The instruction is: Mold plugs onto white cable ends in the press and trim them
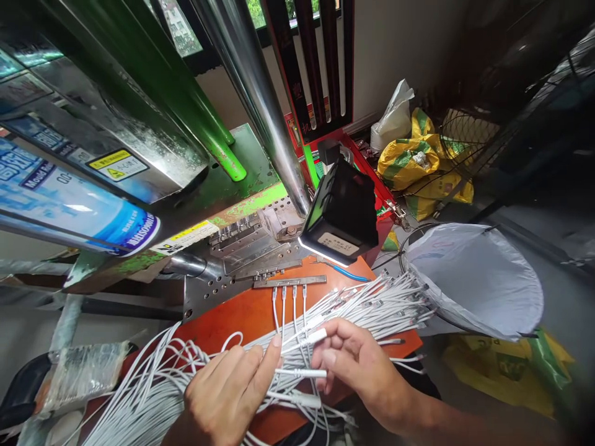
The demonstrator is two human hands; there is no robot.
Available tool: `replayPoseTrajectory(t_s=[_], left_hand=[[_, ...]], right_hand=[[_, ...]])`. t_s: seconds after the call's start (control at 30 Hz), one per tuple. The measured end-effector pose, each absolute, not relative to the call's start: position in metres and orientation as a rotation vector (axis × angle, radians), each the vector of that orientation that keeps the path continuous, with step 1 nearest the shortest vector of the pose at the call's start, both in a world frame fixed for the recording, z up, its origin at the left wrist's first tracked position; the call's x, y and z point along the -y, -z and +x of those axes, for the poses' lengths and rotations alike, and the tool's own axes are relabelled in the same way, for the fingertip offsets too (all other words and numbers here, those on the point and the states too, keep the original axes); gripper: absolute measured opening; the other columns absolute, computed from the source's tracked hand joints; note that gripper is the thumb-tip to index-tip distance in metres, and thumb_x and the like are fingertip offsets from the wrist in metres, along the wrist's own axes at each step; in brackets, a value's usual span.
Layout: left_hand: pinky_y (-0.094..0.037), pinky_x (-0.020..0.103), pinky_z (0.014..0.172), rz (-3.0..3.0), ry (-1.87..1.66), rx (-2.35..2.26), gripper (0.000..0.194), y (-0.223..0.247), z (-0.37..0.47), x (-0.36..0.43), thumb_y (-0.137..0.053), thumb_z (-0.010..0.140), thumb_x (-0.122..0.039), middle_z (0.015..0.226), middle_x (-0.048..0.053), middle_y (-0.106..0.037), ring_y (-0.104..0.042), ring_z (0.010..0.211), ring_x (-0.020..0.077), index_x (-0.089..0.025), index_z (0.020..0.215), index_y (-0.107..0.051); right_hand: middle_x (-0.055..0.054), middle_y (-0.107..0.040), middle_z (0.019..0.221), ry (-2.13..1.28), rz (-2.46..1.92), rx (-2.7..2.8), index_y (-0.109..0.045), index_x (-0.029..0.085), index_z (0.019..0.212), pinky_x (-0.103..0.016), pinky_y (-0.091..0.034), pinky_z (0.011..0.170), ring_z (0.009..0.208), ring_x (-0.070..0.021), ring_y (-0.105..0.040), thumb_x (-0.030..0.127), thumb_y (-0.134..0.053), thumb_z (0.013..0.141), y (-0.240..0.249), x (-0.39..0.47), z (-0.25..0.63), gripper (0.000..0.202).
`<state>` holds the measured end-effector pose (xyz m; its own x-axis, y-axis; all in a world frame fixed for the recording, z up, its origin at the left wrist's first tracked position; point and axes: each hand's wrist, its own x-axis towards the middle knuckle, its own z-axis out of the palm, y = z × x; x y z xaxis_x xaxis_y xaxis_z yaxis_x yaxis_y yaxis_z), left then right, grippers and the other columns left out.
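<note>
Many white cables [357, 310] lie bundled across an orange board [218, 322]. My left hand [232, 384] is closed around some of them, knuckles up, at the lower middle. To its right, my right hand [353, 365] has curled fingers at the white moulded ends of cables; one white connector [315, 336] sits at its fingertips. A second connector [309, 373] reaches the fingers lower down, and a third [304, 399] lies beneath. Behind the hands, several thin cables stand in a row with their plugs at a metal bar [290, 282].
A green machine with a steel column [260, 93] and perforated metal plate [209, 297] stands behind. A black lamp [346, 214] hangs over the board's back edge. A spray can [83, 204] is left; a white bag-lined hoop [478, 279] and yellow bags [409, 162] are right.
</note>
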<state>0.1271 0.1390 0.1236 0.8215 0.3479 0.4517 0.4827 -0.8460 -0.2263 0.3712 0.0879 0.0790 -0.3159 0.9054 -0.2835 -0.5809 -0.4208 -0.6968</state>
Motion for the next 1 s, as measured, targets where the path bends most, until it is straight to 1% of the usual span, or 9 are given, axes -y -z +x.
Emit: replayPoseTrajectory(t_s=[0.17, 0.27, 0.37, 0.47, 0.53, 0.57, 0.7, 0.83, 1.0], left_hand=[[-0.050, 0.033, 0.066, -2.836, 0.676, 0.775, 0.041, -0.117, 0.136, -0.139, -0.060, 0.097, -0.011, 0.084, 0.011, -0.075, -0.066, 0.069, 0.0208, -0.010, 0.138, -0.063], [-0.051, 0.029, 0.065, -3.102, 0.861, 1.059, 0.032, -0.111, 0.151, -0.136, -0.051, 0.100, -0.010, 0.078, 0.007, -0.071, -0.064, 0.067, 0.0181, -0.017, 0.126, -0.070], [-0.052, 0.027, 0.065, -3.352, 1.007, 1.738, 0.022, -0.108, 0.166, -0.130, -0.055, 0.104, -0.025, 0.077, 0.005, -0.069, -0.064, 0.068, 0.0172, -0.021, 0.108, -0.076], [-0.043, 0.024, 0.054, -3.248, 1.092, 2.788, 0.040, -0.107, 0.172, -0.128, -0.055, 0.103, -0.052, 0.070, 0.004, -0.064, -0.053, 0.057, 0.0136, -0.018, 0.098, -0.076], [-0.037, 0.023, 0.052, -3.030, 1.175, 3.255, 0.044, -0.107, 0.171, -0.129, -0.059, 0.100, -0.056, 0.068, 0.003, -0.060, -0.047, 0.056, 0.0118, -0.016, 0.087, -0.072], [-0.039, 0.023, 0.055, -2.963, 1.234, 3.356, 0.043, -0.107, 0.170, -0.130, -0.063, 0.099, -0.055, 0.069, 0.003, -0.061, -0.049, 0.058, 0.0123, -0.016, 0.083, -0.069], [-0.047, 0.028, 0.072, -2.915, 1.380, 3.303, 0.035, -0.108, 0.165, -0.132, -0.066, 0.098, -0.050, 0.080, 0.006, -0.067, -0.058, 0.073, 0.0177, -0.017, 0.086, -0.069], [-0.045, 0.028, 0.075, -2.906, 1.375, 3.105, 0.035, -0.111, 0.162, -0.133, -0.067, 0.097, -0.049, 0.083, 0.005, -0.066, -0.056, 0.077, 0.0172, -0.016, 0.087, -0.073], [-0.047, 0.031, 0.079, -3.012, 1.500, 3.034, 0.037, -0.113, 0.160, -0.135, -0.063, 0.100, -0.049, 0.086, 0.006, -0.067, -0.059, 0.080, 0.0194, -0.017, 0.086, -0.073]], right_hand=[[0.000, -0.066, 0.095, -1.972, -0.571, 0.552, -0.058, 0.021, 0.121, -0.023, -0.055, 0.067, 0.071, -0.0111, -0.067, 0.040, -0.092, 0.079, -0.077, -0.086, 0.361, 0.057], [0.000, -0.067, 0.094, -1.957, -0.511, 0.566, -0.064, 0.020, 0.121, -0.024, -0.055, 0.073, 0.074, -0.0100, -0.064, 0.037, -0.094, 0.076, -0.077, -0.090, 0.357, 0.056], [0.001, -0.065, 0.076, -1.889, -0.626, 0.578, -0.070, 0.015, 0.104, -0.022, -0.050, 0.063, 0.063, -0.0093, -0.059, 0.050, -0.086, 0.084, -0.079, -0.097, 0.356, 0.044], [0.001, -0.064, 0.069, -1.851, -0.753, 0.599, -0.071, 0.014, 0.097, -0.022, -0.046, 0.056, 0.055, -0.0097, -0.058, 0.062, -0.081, 0.085, -0.080, -0.102, 0.356, 0.051], [0.001, -0.065, 0.068, -1.843, -0.786, 0.607, -0.071, 0.013, 0.096, -0.022, -0.045, 0.054, 0.053, -0.0101, -0.058, 0.064, -0.081, 0.084, -0.078, -0.103, 0.356, 0.053], [0.001, -0.065, 0.067, -1.841, -0.795, 0.604, -0.071, 0.013, 0.095, -0.022, -0.045, 0.054, 0.053, -0.0102, -0.058, 0.064, -0.080, 0.084, -0.077, -0.103, 0.356, 0.053], [0.002, -0.063, 0.066, -1.796, -0.854, 0.602, -0.071, 0.013, 0.092, -0.023, -0.042, 0.056, 0.054, -0.0098, -0.055, 0.063, -0.078, 0.087, -0.075, -0.101, 0.361, 0.050], [0.003, -0.057, 0.066, -1.624, -0.934, 0.711, -0.070, 0.015, 0.084, -0.023, -0.042, 0.063, 0.062, -0.0097, -0.049, 0.060, -0.077, 0.090, -0.075, -0.102, 0.367, 0.046], [-0.001, -0.066, 0.071, -1.708, -0.899, 0.709, -0.067, 0.015, 0.087, -0.025, -0.045, 0.060, 0.062, -0.0123, -0.056, 0.067, -0.070, 0.093, -0.072, -0.103, 0.364, 0.052]])
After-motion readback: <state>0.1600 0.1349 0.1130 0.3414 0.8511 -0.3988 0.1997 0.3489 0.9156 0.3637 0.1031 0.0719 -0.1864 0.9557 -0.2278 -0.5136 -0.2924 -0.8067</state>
